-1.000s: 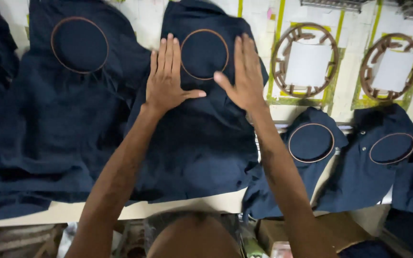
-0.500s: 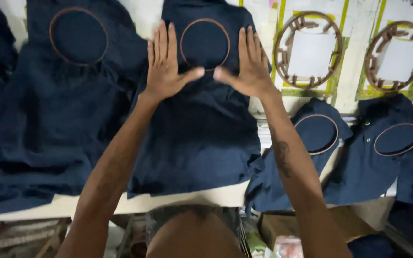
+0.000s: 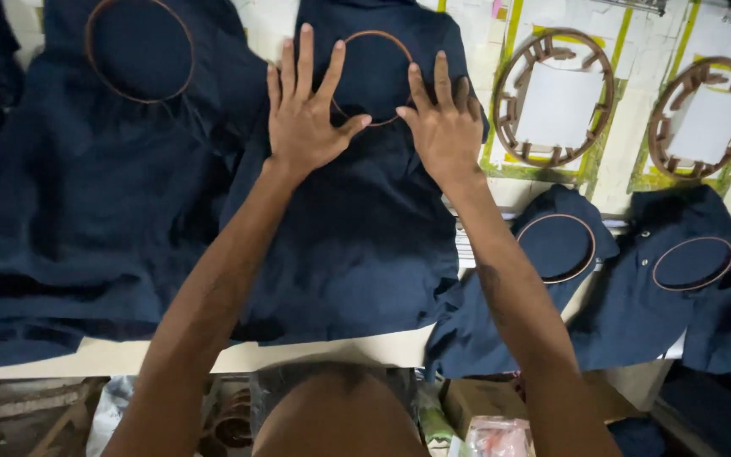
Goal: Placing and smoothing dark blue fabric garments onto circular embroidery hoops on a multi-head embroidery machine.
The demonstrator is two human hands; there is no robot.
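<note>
Your left hand [image 3: 305,118] and right hand [image 3: 443,127] lie flat and open, fingers spread, gripping nothing, pressed on a dark navy garment [image 3: 357,228] that is spread on the pale desk [image 3: 382,347] straight ahead of you. Between your hands sits a brown hoop ring [image 3: 376,76] with the cloth stretched inside it; your thumbs almost meet at its lower edge. To seat the ring well, keep both palms level, push evenly on either side of the ring, and smooth the fabric outward so no crease is trapped inside. Left of the ring lies a second navy garment with its own hoop [image 3: 140,49]. Right of the ring two empty round frames [image 3: 558,97] rest on the desk, and below them more hooped navy pieces [image 3: 558,247] hang over the desk edge. Your hands cover the ring's sides, its top is nearly cut off, and the dark cloth hides any seams or stitching
</note>
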